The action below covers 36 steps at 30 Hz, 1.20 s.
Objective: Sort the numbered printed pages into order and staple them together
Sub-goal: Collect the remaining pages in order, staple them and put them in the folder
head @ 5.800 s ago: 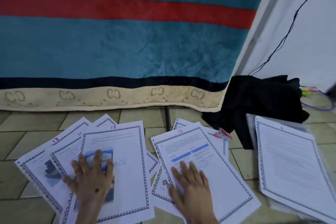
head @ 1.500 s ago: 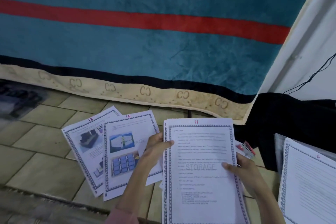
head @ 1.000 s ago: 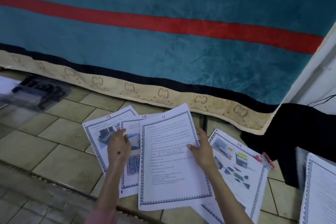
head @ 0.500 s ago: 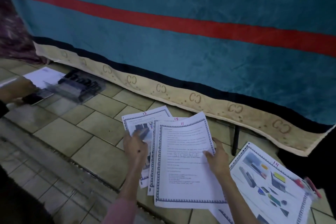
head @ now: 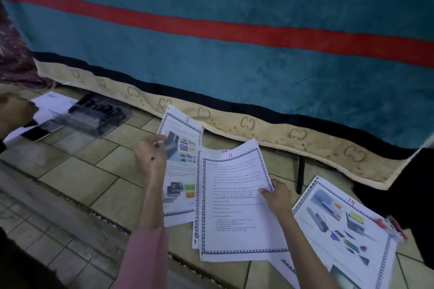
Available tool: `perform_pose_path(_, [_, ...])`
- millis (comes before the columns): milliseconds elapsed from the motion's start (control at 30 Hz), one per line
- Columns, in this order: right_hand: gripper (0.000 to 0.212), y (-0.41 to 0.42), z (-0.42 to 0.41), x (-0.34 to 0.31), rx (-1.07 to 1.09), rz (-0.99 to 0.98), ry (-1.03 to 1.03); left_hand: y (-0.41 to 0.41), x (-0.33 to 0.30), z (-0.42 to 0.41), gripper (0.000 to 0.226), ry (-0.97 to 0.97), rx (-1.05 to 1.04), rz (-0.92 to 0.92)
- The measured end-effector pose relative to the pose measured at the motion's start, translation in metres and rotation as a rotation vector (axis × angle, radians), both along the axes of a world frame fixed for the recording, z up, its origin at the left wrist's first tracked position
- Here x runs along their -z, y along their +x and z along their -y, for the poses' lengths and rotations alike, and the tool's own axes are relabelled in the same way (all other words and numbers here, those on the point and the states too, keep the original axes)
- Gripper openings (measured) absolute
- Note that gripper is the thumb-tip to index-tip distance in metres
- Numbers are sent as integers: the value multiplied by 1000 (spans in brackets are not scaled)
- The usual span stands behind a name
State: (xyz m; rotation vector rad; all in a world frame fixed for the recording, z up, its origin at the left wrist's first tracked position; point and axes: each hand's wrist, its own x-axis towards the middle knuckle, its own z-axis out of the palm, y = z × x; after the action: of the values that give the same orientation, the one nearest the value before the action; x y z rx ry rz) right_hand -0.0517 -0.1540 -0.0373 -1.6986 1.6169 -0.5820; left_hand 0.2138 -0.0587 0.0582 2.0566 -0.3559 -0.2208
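Observation:
Printed pages with blue borders and red handwritten numbers lie on the tiled floor. My left hand (head: 150, 158) pinches the left edge of page 13 (head: 180, 171), a picture page lifted off the floor. My right hand (head: 277, 197) grips the right edge of page 11 (head: 234, 204), a text page marked STORAGE. Page 11 lies over page 15 (head: 224, 151), of which only the top edge and the number show. Page 14 (head: 340, 225), with coloured pictures, lies flat to the right. A red and white stapler (head: 392, 225) rests at its far right corner.
A teal blanket (head: 234, 65) with a red stripe and beige hem hangs behind the pages. A clear plastic tray (head: 91, 115), a phone (head: 38, 132) and white paper (head: 50, 103) lie at the left, beside another person's hand (head: 11, 112). Dark cloth (head: 399, 183) lies at the right.
My left hand has taken page 13 by its edge and lifted it away from the pile. Page 11 now covers page 15. The view has swung further left.

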Motion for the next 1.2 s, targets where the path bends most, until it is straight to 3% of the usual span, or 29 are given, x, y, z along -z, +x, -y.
perform_pose_path(167, [18, -12, 2, 1, 5, 234, 46, 9, -64, -29, 34, 27, 210, 288])
perform_pose_path(300, [17, -24, -2, -4, 17, 427, 59, 4, -100, -49, 28, -87, 245, 348])
perform_pose_path(433, [21, -44, -3, -10, 89, 590, 107, 1, -104, -46, 23, -226, 266, 221])
perform_pose_path(567, [16, -77, 6, -16, 163, 694, 127, 7, -67, -28, 26, -316, 360, -35])
perform_pose_path(767, [20, -109, 14, -24, 212, 780, 178, -5, -7, -12, 23, -292, 453, -381])
perform_pose_path(867, [18, -98, 8, -25, 171, 861, 222, -15, 19, -3, 24, -286, 517, -486])
perform_pose_path(1133, [50, -66, -5, -19, 54, 848, 353, -57, 45, 7, 28, -292, 647, -637])
perform_pose_path(1200, [37, -65, -8, -20, 73, 841, 353, -67, 47, 10, 40, -255, 656, -702])
